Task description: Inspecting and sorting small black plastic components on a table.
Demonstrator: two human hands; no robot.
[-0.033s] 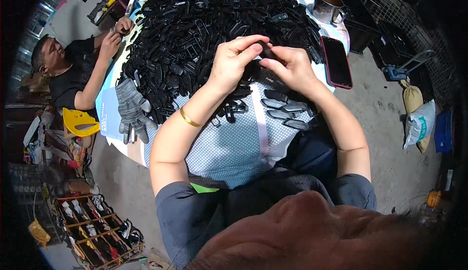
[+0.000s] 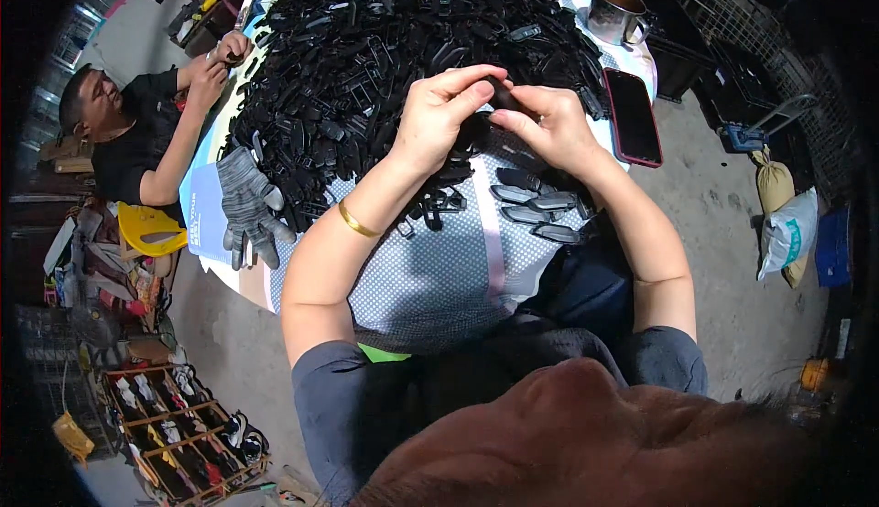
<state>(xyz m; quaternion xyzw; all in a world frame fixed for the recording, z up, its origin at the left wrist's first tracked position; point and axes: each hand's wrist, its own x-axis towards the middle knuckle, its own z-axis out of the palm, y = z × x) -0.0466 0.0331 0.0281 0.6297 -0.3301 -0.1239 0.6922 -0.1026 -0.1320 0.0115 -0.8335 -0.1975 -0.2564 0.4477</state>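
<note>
A small dark plastic piece [image 2: 501,97] is pinched between the fingertips of my left hand [image 2: 438,115] and my right hand [image 2: 555,130]. Both hands are closed on it, and its exact kind cannot be made out. They hover over the near edge of a big heap of black plastic parts [image 2: 357,59], which look like buckles or clips. Below my right hand, several longer black pieces [image 2: 540,203] lie in a small group on the patterned cloth [image 2: 412,274]. A few loose black frame-like parts [image 2: 442,203] rest below my left hand.
A grey knitted glove [image 2: 245,200] lies at the table's left, by a blue booklet [image 2: 209,219]. To the right are a red-edged phone [image 2: 632,118] and a metal mug [image 2: 615,15]. Another person [image 2: 137,132] works at far left beside a yellow stool [image 2: 151,230]. Sacks [image 2: 787,223] stand on the floor.
My hands stay almost in place on the same piece. The other person's hands and forearm at the left have shifted very slightly.
</note>
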